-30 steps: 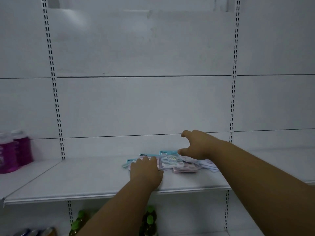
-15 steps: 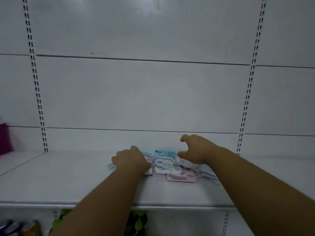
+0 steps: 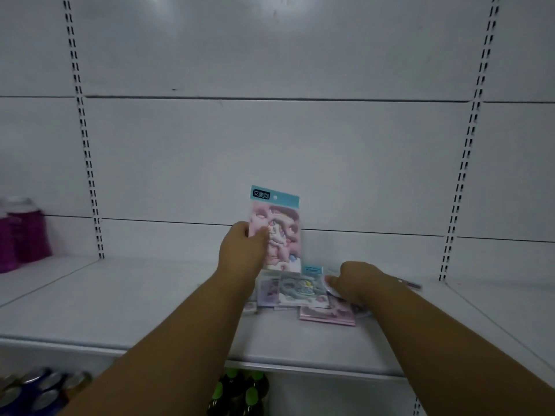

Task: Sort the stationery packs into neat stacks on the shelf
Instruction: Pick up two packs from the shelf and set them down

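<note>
The shelf [image 3: 120,304] carries one loose pile of stationery packs [image 3: 300,292] at mid-width, near the back panel. The pile is not yet sorted: packs overlap at differing angles. At least four packs show in it; an exact count cannot be given because some are covered.

Step in hand: picking out single packs from the pile. The left hand [image 3: 243,250] holds one pink pack [image 3: 277,232] upright above the pile, pinched at its left edge between thumb and fingers. The right hand [image 3: 354,280] rests on the right side of the pile, fingers curled down onto the packs; whether it grips one cannot be told.

Next move, as judged: lay the pink pack flat on bare shelf beside the pile to start a stack, edges squared

Other items: two magenta bottles [image 3: 24,235] at far left
</note>
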